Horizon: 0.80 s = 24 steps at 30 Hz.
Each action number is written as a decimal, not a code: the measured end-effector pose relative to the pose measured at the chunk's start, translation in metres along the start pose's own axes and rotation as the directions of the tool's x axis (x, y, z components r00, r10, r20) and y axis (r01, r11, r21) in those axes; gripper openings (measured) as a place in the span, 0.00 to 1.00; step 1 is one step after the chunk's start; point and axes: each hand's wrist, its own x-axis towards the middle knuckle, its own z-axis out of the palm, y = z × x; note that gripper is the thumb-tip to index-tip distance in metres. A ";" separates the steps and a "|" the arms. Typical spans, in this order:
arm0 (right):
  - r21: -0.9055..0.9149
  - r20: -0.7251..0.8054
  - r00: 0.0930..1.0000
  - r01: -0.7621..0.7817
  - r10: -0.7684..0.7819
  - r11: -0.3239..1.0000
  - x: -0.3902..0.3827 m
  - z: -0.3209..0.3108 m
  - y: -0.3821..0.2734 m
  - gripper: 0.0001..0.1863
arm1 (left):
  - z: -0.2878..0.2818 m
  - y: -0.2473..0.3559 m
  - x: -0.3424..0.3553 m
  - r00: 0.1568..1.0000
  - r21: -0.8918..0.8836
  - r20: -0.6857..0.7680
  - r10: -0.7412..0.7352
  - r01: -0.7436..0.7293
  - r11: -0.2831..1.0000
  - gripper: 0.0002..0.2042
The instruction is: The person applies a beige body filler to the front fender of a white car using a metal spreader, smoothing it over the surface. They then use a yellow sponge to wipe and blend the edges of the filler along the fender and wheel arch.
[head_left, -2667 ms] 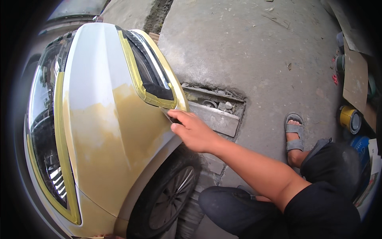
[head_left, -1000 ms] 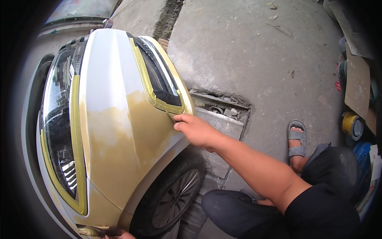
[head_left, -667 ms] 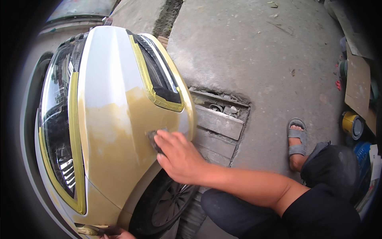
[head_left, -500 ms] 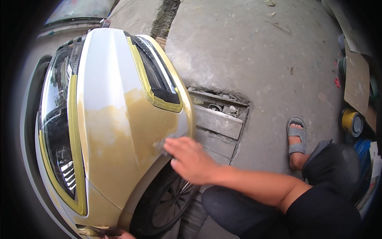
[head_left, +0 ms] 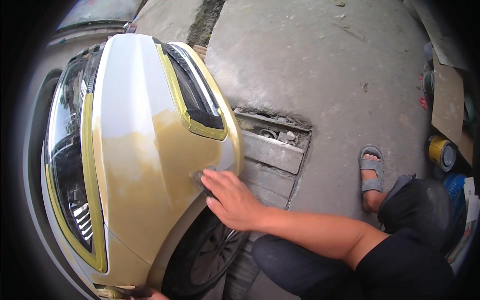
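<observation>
My right hand [head_left: 234,199] presses a small dark grey sanding pad [head_left: 202,183] against a car's bumper corner [head_left: 175,172], just above the wheel arch. Its fingers lie together over the pad. The panel shows patchy yellowish-tan and white-grey areas. Yellow masking tape [head_left: 89,165] edges the headlight [head_left: 70,150], and more tape frames a dark inset opening [head_left: 202,112]. At the bottom edge, part of my left hand [head_left: 156,296] shows beside a tan-coloured part of the car; its fingers are mostly hidden.
Below the arch is a black tyre with a spoked wheel [head_left: 212,255]. Slats cover a floor drain [head_left: 272,152] beside the car, with a gap holding rubble. My sandalled foot [head_left: 371,167] rests on concrete. To the right are a yellow can [head_left: 441,152] and cardboard [head_left: 447,100].
My right hand, blurred by motion before, has shifted slightly left with the pad and now shows sharply. The whole view has moved a little; my left hand stays at the bottom edge.
</observation>
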 end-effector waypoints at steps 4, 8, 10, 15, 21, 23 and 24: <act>-0.014 0.053 0.994 -0.098 0.098 0.995 -0.005 -0.019 0.025 0.25 | 0.031 -0.008 -0.002 0.963 0.110 -0.252 0.094 -0.068 0.992 0.16; 0.206 0.081 0.934 -0.357 0.348 0.911 0.040 -0.036 0.059 0.25 | 0.055 -0.016 -0.004 0.914 0.173 -0.365 0.175 -0.119 0.978 0.14; 0.156 0.048 0.965 -0.264 0.259 0.952 0.043 -0.027 0.057 0.25 | 0.051 -0.016 -0.003 0.917 0.153 -0.364 0.164 -0.115 0.982 0.15; -0.007 -0.029 1.000 0.011 -0.011 1.000 -0.004 0.005 0.023 0.25 | 0.009 -0.003 -0.001 0.999 0.029 -0.036 0.028 -0.027 0.999 0.21; 0.036 0.199 0.980 0.003 -0.010 0.999 -0.017 -0.034 0.011 0.26 | 0.039 -0.010 -0.007 0.976 0.112 -0.207 0.065 -0.043 0.993 0.18; 0.236 0.200 0.958 0.155 -0.204 0.959 -0.012 -0.050 -0.001 0.26 | 0.075 -0.026 -0.025 0.934 0.140 -0.356 0.044 0.007 0.990 0.13; 0.325 0.209 0.938 0.202 -0.278 0.924 -0.011 -0.057 -0.009 0.25 | 0.088 -0.028 -0.014 0.991 -0.107 0.098 -0.096 0.106 0.989 0.21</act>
